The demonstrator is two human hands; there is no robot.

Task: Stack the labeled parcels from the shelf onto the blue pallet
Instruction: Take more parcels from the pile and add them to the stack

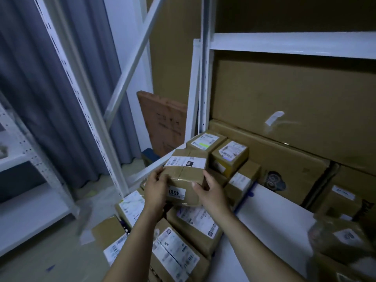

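At the left of the frame we see a grey curtain behind a white rack post. At center we hold 1 parcel between 2 hands. Our left hand grips its left side, fingers curled onto the top. Our right hand grips its right side, thumb on the near face. The parcel sits above a stack of labeled parcels; contact cannot be determined. At right, 2 small parcels stand on the shelf, beside large cartons.
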